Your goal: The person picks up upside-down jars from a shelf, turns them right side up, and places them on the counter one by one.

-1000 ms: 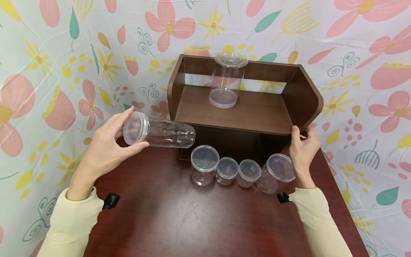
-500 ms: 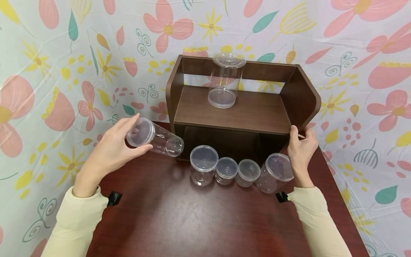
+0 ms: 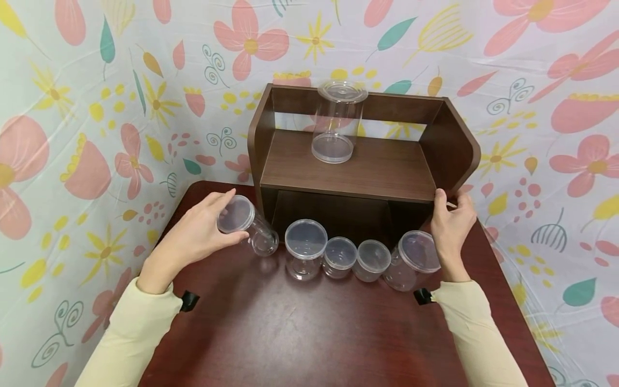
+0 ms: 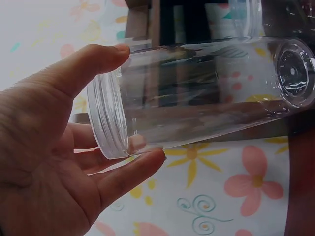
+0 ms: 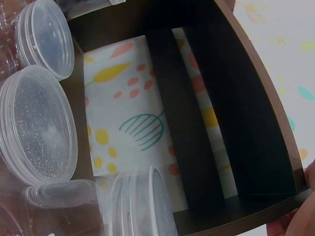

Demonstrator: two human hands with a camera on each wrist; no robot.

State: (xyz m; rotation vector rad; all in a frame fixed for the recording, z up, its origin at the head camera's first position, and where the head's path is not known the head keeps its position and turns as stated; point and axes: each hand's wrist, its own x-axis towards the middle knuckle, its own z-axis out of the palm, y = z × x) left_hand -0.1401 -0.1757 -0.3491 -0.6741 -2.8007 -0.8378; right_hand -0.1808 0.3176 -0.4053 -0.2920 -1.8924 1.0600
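My left hand (image 3: 195, 231) grips a clear plastic jar (image 3: 263, 232) by its lidded end, thumb on one side and fingers on the other. The jar leans with its base down to the right, left of the shelf's front; whether the base touches the table cannot be told. In the left wrist view its transparent wall (image 4: 197, 88) shows nothing inside. With thumb and fingers, my right hand (image 3: 452, 231) pinches the right front edge of the brown two-level shelf (image 3: 387, 166). Only its fingertips (image 5: 310, 174) show at the right wrist view's edge.
Several lidded clear jars stand in a row before the shelf, from a taller one (image 3: 306, 242) to a wide one (image 3: 417, 257) by my right hand. A large clear jar (image 3: 337, 123) stands on the upper board. Flowered cloth (image 3: 159, 70) hangs behind the dark red table (image 3: 300, 333).
My left hand has moved right and down with the jar, which has swung from nearly level to a steeper tilt. The right hand keeps its hold on the shelf.
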